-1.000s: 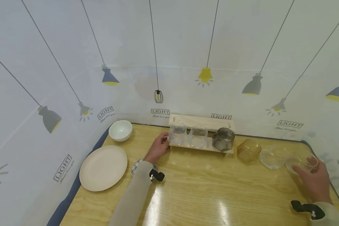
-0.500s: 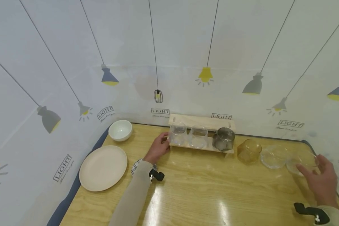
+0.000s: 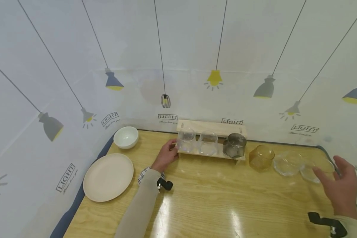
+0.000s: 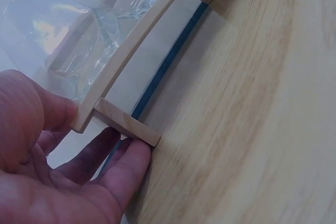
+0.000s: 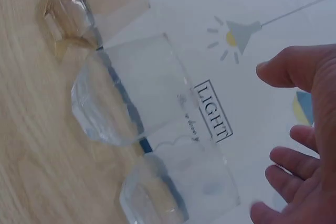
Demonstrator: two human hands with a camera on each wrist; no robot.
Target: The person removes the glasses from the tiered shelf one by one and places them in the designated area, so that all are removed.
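Observation:
At the left end of a small wooden rack, my left hand pinches the corner; the left wrist view shows its thumb on the upper board and curled fingers at the short leg. Two clear glasses and a smoky grey glass stand on the rack. To its right, an amber glass, a clear glass and another clear glass stand in a row on the table. My right hand is beside the last one, fingers spread, apart from it in the right wrist view.
A white bowl and a large pale plate lie on the left of the wooden table. A checked cloth is partly under my left forearm. A lamp-printed wall sheet closes off the back and sides.
My right hand has let go of the rightmost clear glass and drawn back to the right, its fingers opening. The glass stays on the table. My left hand keeps its place at the rack.

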